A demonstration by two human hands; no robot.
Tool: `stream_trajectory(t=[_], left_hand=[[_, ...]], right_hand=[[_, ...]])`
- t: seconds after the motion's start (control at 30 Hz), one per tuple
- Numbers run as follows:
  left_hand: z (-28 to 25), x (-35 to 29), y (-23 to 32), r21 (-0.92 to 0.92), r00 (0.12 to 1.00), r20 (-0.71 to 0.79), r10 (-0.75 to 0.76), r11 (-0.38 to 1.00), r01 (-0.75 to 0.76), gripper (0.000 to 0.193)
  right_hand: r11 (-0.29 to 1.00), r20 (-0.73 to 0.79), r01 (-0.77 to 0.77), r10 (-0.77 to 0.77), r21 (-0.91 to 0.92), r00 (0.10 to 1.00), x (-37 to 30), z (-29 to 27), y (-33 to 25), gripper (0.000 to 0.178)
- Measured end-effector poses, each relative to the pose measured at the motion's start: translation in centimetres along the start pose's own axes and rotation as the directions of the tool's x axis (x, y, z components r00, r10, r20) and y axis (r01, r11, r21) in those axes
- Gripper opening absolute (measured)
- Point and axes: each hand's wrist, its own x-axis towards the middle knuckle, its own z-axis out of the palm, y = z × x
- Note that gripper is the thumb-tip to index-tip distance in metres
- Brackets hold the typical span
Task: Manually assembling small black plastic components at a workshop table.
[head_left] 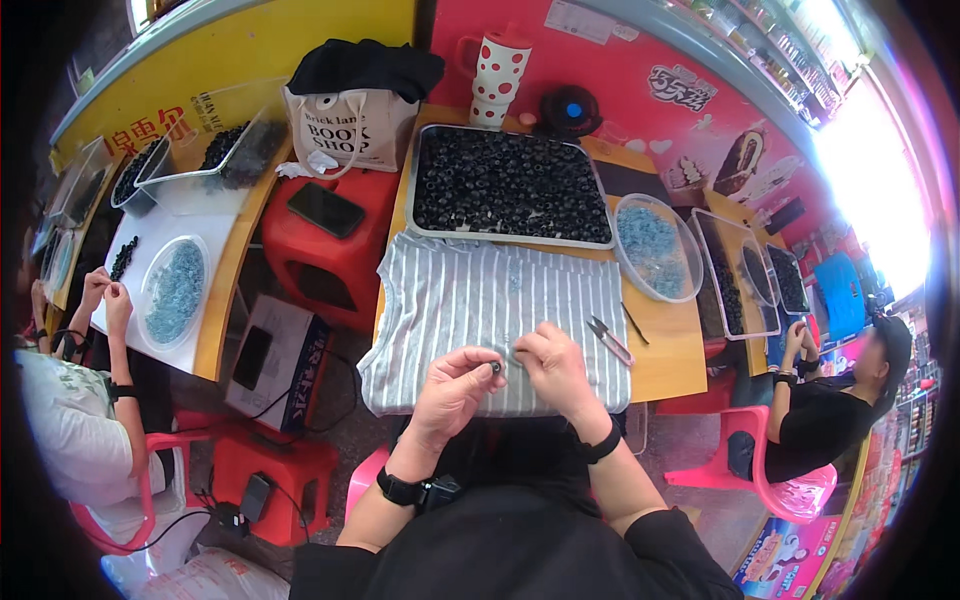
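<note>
My left hand is closed in a pinch on a small black round piece that shows at its fingertips. Just to the right, my right hand is also closed, its fingertips pressed together and pointing toward that piece. Whatever those right fingers hold is too small to make out. Both hands are over a grey and white striped cloth spread on the table. Right of my right hand lies a pair of small scissors, with a thin dark tool beside it.
Beyond the cloth stands a tray heaped with small black pieces. A round tub of clear bluish bits is at its right. A red stool bears a phone and a bag. Other people work at tables on both sides.
</note>
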Motion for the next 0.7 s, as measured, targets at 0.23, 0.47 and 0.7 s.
stream_trajectory(t=[0.23,0.47,0.7], left_hand=[[0.1,0.4,-0.6,-0.031,0.999,-0.021,0.036,0.999,-0.037,0.018],[0.4,0.8,-0.4,-0.016,0.999,-0.033,-0.01,1.0,0.009,0.017],[0.2,0.8,-0.5,0.036,1.0,-0.02,-0.015,0.999,0.016,0.018]], right_hand=[[0.996,-0.052,-0.007,0.003,-0.086,0.999,-1.7,-2.2,-0.6,0.009],[0.861,0.061,-0.278,0.279,0.426,0.958,-2.6,-1.1,-0.6,0.011],[0.671,-0.006,-0.118,0.179,0.732,0.984,-2.2,-0.5,-3.4,0.015]])
